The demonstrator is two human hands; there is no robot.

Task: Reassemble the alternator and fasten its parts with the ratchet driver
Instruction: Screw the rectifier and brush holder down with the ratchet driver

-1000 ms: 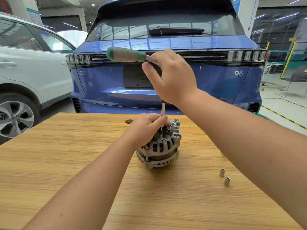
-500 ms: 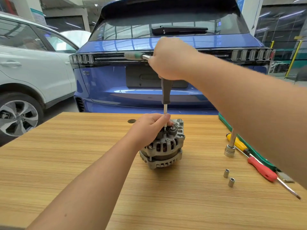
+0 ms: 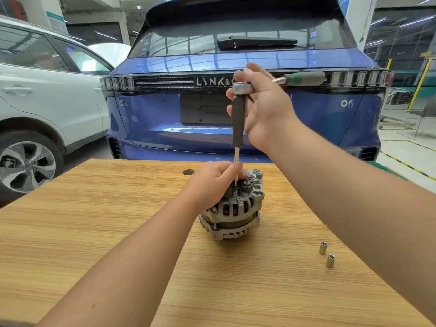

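Alternator (image 3: 232,208) upright near the middle of the wooden table (image 3: 94,232), well behind two small sockets (image 3: 326,253) at the right. Right hand (image 3: 264,109) curled round the ratchet driver (image 3: 238,119), shaft vertical, green handle pointing right. Left hand (image 3: 212,182) pinching the thin shaft atop the alternator.

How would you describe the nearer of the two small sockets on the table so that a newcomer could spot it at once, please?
Start at the wooden table and find the alternator standing at its middle. To its right, closer to the viewer, two small silver sockets stand upright, slightly apart. The nearer socket is the lower, right-hand one; the farther socket stands up and left of it.
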